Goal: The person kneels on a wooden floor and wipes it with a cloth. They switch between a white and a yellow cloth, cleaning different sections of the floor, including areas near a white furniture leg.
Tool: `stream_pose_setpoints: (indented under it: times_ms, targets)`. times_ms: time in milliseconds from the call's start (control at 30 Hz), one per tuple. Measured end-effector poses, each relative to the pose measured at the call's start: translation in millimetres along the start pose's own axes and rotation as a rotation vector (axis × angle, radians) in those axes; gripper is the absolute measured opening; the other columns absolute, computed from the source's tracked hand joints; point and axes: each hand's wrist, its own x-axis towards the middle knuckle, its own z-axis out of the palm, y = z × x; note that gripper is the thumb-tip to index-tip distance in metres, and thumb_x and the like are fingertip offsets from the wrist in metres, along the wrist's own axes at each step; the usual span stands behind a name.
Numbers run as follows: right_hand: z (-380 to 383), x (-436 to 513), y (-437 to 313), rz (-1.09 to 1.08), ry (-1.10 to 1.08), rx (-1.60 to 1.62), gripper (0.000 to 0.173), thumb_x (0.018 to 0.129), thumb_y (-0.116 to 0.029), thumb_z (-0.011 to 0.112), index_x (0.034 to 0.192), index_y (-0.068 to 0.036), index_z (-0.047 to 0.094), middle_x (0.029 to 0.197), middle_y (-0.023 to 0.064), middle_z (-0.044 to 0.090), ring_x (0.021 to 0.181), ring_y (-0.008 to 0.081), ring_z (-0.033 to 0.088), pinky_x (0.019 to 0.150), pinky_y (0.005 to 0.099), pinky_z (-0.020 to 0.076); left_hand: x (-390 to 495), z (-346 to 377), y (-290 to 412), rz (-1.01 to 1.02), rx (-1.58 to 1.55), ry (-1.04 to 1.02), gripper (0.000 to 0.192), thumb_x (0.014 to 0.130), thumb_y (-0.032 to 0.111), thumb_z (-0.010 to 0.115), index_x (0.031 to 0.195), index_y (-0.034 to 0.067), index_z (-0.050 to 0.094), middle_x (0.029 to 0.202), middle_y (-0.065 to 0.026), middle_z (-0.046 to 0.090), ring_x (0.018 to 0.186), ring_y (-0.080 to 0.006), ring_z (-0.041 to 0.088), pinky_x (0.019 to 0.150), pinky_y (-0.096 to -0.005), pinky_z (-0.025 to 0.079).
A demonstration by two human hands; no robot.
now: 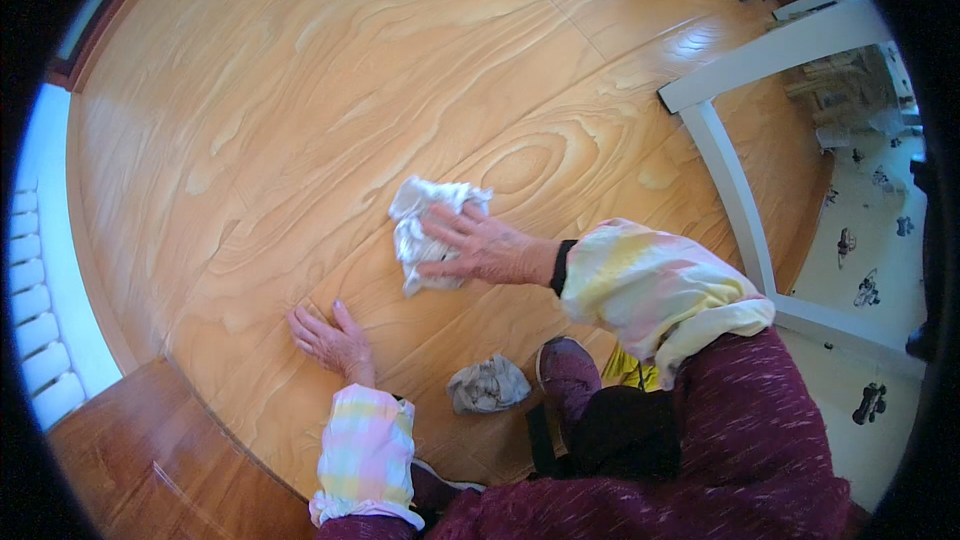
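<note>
My right hand [480, 246] lies spread over a crumpled white cloth [420, 228], pressing it flat on the glossy wood-grain floor [300, 127]. To the lower left, my left hand [330, 339] rests on the bare floor with its fingers apart, holding nothing. A bunched grey cloth [489, 384] sits on the floor between my left forearm and my shoe [568, 375]. Checked sleeve covers are on both forearms, and a black band is round the right wrist.
A white frame [731, 195] stands at the right, near a pale patterned surface [855, 240]. Reddish-brown wood [172, 457] is at the lower left. White slatted edging [34, 300] runs along the left side. Something yellow [626, 369] lies behind my shoe.
</note>
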Motion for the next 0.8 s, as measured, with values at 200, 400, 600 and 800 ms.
stream_pose_setpoints:
  times_ms: [200, 400, 600, 800]
  targets:
    - [0.5, 5.9, 59.5, 0.281, 0.120, -0.255, 0.062, 0.073, -0.026, 0.066, 0.128, -0.041, 0.041, 0.134, 0.0120, 0.040, 0.127, 0.0343, 0.036, 0.093, 0.0569, 0.0352, 1.4, -0.2, 2.3, -0.067, 0.027, -0.039, 0.060, 0.086, 0.037, 0.056, 0.128, -0.002, 0.038, 0.134, -0.0225, 0.037, 0.123, -0.0386, 0.035, 0.100, -0.0478, 0.030]
    - [-40.8, -74.6, 141.6, 1.243, 0.009, -0.330, 0.065, 0.077, -0.022, 0.060, 0.137, -0.020, 0.036, 0.126, 0.0274, 0.043, 0.115, 0.0427, 0.043, 0.091, 0.0544, 0.0395, 1.1, -4.5, 3.1, 0.009, 0.029, 0.006, 0.060, 0.087, 0.038, 0.054, 0.130, -0.002, 0.037, 0.135, -0.0206, 0.037, 0.123, -0.0365, 0.035, 0.100, -0.0464, 0.031]
    - [-15.5, -66.5, 63.4, 0.771, 0.094, -0.211, 0.062, 0.073, -0.019, 0.061, 0.132, -0.021, 0.041, 0.123, 0.0345, 0.041, 0.113, 0.0483, 0.043, 0.086, 0.0555, 0.0424, 0.6, 0.0, 0.0, -0.029, 0.051, -0.034, 0.058, 0.089, 0.038, 0.051, 0.129, -0.002, 0.038, 0.135, -0.0208, 0.037, 0.123, -0.0363, 0.036, 0.100, -0.0464, 0.031]
    - [-4.1, 18.0, 49.1, 0.155, 0.002, 0.065, 0.043, 0.078, -0.023, 0.058, 0.119, -0.033, 0.052, 0.123, 0.0134, 0.045, 0.121, 0.0309, 0.040, 0.094, 0.0531, 0.0331, 0.5, -1.0, -0.7, 0.011, 0.062, 0.003, 0.054, 0.090, 0.036, 0.049, 0.128, -0.003, 0.040, 0.134, -0.0215, 0.038, 0.124, -0.0364, 0.035, 0.100, -0.0464, 0.031]
